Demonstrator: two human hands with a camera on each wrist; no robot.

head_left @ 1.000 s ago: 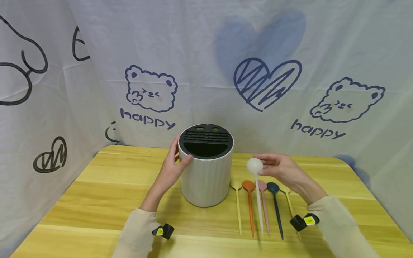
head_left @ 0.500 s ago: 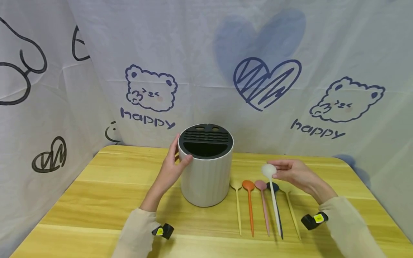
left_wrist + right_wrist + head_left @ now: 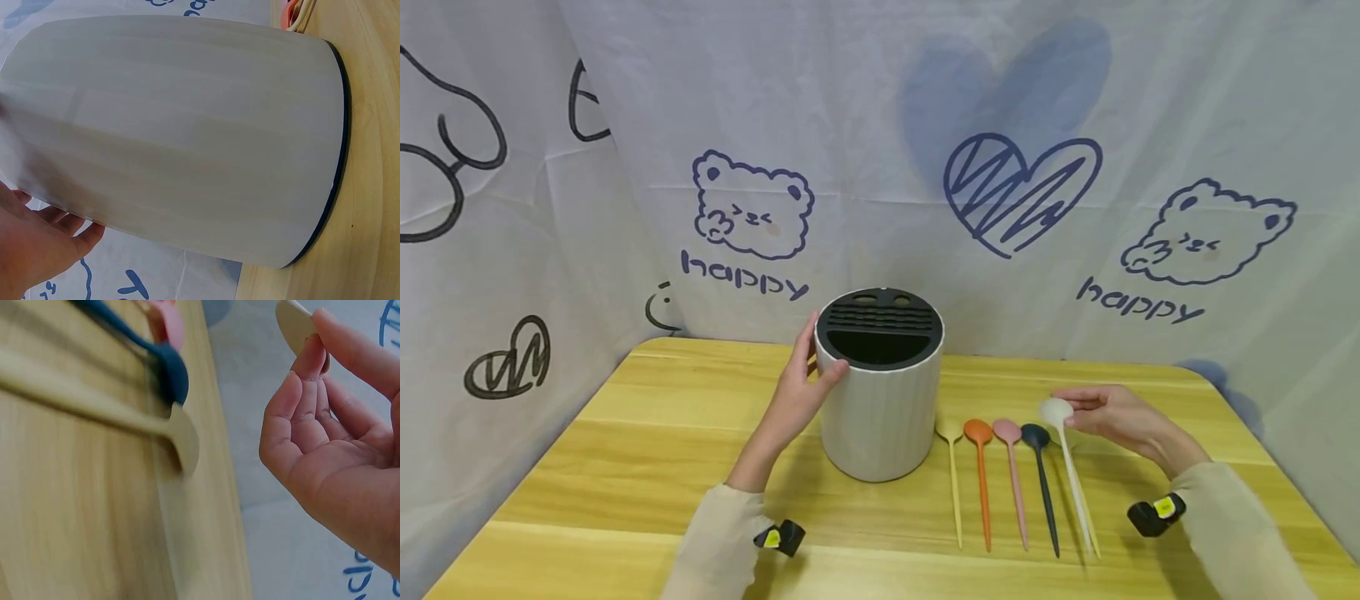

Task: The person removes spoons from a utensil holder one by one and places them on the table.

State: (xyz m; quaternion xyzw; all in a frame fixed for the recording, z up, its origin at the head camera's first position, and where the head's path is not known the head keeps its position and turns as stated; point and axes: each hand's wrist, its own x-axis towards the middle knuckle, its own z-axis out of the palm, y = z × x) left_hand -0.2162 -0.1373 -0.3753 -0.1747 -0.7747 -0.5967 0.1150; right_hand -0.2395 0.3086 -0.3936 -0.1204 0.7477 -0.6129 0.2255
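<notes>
A white ribbed utensil holder (image 3: 880,421) with a black slotted top stands upright on the table. My left hand (image 3: 797,396) grips its upper left side, thumb at the front rim and fingers behind. In the left wrist view its wall (image 3: 187,137) fills most of the picture. My right hand (image 3: 1123,421) pinches a white spoon (image 3: 1067,450) by the rim of its bowl; in the right wrist view that bowl (image 3: 297,328) is between thumb and fingertip. The white spoon hangs over the rightmost yellow spoon (image 3: 125,415), partly hiding it in the head view.
Left of that lie a dark blue spoon (image 3: 1042,475), a pink spoon (image 3: 1015,475), an orange spoon (image 3: 982,475) and another yellow spoon (image 3: 954,475), side by side. The wooden table (image 3: 647,467) backs onto a printed white curtain (image 3: 865,150).
My right hand has carried the white spoon rightward and lower, from over the pink spoon past the dark blue one to the rightmost yellow spoon. My left hand has stayed on the holder.
</notes>
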